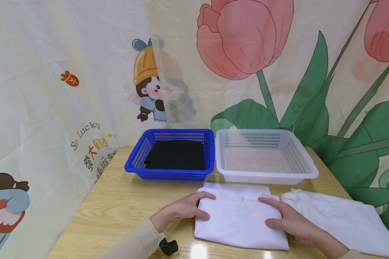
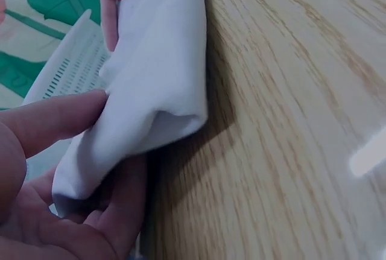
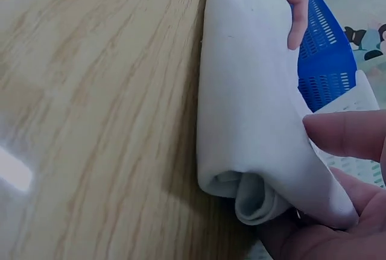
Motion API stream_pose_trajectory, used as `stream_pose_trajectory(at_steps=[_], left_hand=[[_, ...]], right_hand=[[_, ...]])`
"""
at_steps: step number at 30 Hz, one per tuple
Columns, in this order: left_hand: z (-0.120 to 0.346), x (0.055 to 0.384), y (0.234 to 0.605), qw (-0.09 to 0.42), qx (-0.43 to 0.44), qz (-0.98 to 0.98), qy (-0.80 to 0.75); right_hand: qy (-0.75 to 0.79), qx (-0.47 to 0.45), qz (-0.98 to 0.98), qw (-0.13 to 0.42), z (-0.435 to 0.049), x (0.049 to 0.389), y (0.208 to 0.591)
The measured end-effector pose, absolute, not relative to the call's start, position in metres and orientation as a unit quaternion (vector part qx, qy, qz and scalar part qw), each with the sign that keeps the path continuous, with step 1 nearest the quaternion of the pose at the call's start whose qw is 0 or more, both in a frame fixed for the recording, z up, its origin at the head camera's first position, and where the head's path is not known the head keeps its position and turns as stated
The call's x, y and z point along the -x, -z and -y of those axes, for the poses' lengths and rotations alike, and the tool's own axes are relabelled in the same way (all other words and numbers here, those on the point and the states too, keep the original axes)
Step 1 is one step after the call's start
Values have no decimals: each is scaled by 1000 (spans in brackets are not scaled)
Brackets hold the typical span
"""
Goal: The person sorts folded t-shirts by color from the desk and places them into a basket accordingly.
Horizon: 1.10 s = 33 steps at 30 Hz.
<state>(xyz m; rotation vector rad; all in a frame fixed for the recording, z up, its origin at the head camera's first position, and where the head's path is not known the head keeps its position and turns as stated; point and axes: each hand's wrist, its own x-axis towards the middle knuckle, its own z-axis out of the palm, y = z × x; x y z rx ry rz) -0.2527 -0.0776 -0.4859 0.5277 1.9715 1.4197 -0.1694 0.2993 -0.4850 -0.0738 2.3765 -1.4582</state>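
A folded white garment (image 1: 238,219) lies on the table in front of me, its layers rolled over at the sides. My left hand (image 1: 189,207) grips its left edge. In the left wrist view the thumb (image 2: 66,115) presses on top while the other fingers curl under the fabric. On the opposite edge my right hand (image 1: 288,217) holds it the same way; the right wrist view shows that thumb (image 3: 344,133) above and fingers tucked beneath the cloth.
Behind the garment stand a blue plastic basket (image 1: 171,176) with folded black cloth (image 1: 178,154) inside and a white plastic basket (image 1: 262,177). Another white garment (image 1: 347,221) is spread at the right of the wooden table (image 1: 116,208). A printed curtain (image 1: 100,54) hangs behind.
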Motion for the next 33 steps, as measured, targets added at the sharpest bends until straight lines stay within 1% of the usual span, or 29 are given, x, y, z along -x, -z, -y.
stream_pose_trajectory(at_steps=[7, 18, 27, 33], left_hand=[[69, 251, 489, 284, -189, -780, -524], [65, 248, 495, 285, -171, -761, -557], [59, 245, 492, 284, -165, -754, -569], [54, 238, 473, 282, -198, -742, -575]], right_hand=[[514, 30, -841, 169, -298, 169, 489], [525, 6, -827, 201, -304, 172, 486], [472, 43, -865, 165, -313, 165, 483], [460, 63, -872, 153, -325, 156, 463]])
